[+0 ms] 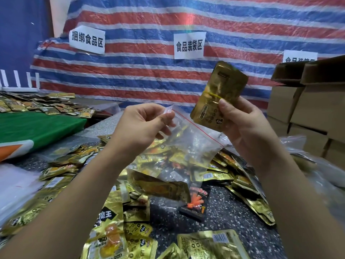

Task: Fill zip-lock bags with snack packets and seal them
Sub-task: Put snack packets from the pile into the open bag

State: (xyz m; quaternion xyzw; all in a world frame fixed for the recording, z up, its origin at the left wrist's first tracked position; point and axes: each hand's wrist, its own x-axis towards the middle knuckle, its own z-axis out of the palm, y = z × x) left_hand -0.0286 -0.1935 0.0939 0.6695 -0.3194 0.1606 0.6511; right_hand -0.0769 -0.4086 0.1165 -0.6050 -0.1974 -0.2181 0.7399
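Left hand (143, 124) pinching corner of clear zip bag (188, 144), held above table (233, 212). Right hand (242, 124) gripping gold foil bundle (220, 96), tied by one yellow band, just over bag's red-lined mouth. Below, many loose shiny packets (115, 230), too many to count. Behind, striped tarp (168, 75), three paper signs, cardboard boxes (308, 101) at right.

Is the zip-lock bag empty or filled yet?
Empty: the bag hangs clear from the left hand; the right hand holds the packets outside.
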